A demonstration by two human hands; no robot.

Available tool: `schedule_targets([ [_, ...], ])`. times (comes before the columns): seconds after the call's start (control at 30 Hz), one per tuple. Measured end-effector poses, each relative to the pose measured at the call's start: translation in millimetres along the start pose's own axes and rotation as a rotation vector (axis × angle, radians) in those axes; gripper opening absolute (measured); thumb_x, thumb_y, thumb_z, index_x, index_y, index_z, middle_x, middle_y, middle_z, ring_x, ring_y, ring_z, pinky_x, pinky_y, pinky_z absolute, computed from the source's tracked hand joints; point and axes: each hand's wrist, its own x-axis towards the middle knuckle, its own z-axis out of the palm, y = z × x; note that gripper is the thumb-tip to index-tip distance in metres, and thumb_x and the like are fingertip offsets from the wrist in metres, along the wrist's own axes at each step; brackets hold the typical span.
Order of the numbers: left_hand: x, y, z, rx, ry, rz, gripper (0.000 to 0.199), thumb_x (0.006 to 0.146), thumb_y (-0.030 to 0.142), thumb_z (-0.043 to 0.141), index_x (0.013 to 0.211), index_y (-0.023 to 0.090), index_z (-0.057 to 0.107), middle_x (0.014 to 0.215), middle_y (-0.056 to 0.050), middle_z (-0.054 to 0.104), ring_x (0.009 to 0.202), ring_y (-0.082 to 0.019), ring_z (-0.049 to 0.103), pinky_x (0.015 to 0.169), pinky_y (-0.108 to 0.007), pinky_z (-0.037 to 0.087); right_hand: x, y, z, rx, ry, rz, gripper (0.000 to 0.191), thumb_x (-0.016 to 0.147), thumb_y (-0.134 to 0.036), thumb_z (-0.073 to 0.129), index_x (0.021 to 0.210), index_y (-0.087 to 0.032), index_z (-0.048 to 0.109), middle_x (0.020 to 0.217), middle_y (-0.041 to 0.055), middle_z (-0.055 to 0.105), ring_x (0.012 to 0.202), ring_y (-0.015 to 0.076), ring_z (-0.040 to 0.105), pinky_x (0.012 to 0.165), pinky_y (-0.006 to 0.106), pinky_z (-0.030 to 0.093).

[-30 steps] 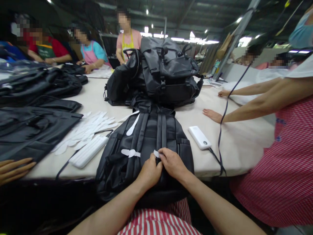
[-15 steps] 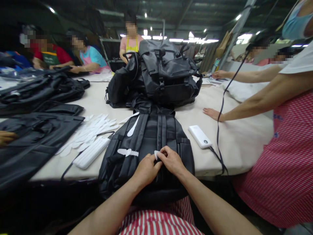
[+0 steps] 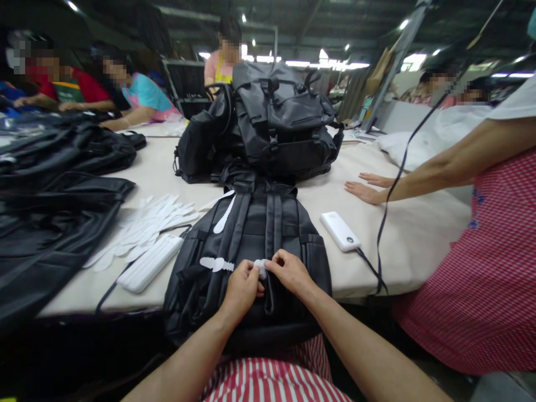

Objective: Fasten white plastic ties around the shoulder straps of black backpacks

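Cloth with red and white stripes is nearest to my camera, below both hands. Past it, my left hand is almost closed, with its thumb and a finger pinching one side of a small white strip. My right hand pinches the other side with its fingertips, and its other fingers are bent. The strip sits between them, over a strap of the black backpack, which lies under both hands.

I think the strip could slip out, because so little of it is held. It could also bend or tear if both hands pull hard. The bag hangs over the edge of the counter, so a strong tug might slide it down.

My fingers hide the ends of the strip, so I cannot tell if it goes all the way round the strap. The bag's bottom is too dark to see well.

Left of the left hand, another white strip crosses a strap. Farther left are a white box and a messy heap of white strips. A second white box lies right of the right hand, and a co-worker's hands are beyond it. Big black bags stand ahead of my hands and block part of a worker.
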Motion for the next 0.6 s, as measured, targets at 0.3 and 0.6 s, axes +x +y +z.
schedule_targets([
  [0.3,5.8,-2.9,-2.0,-0.040,0.003,0.029,0.017,0.080,0.034,0.043,0.077,0.018,0.048,0.047,0.005,0.054,0.039,-0.011,0.054,0.040,-0.024,0.049,2.1,-3.5,-9.3,0.121,-0.156,-0.045,0.024,0.076,-0.037,0.053,0.063,-0.016,0.055,0.059,-0.0038,0.050,0.057,0.0086,0.044,0.052,0.019,0.030],
  [0.6,2.5,3.6,-1.2,-0.016,-0.022,0.074,0.018,0.079,0.037,0.045,0.077,0.019,0.048,0.049,0.006,0.054,0.038,-0.010,0.052,0.039,-0.021,0.046,-1.1,-0.9,-12.3,0.180,-0.187,-0.041,0.018,0.079,-0.028,0.045,0.070,-0.017,0.056,0.065,-0.0027,0.054,0.064,0.0101,0.048,0.057,0.019,0.034],
])
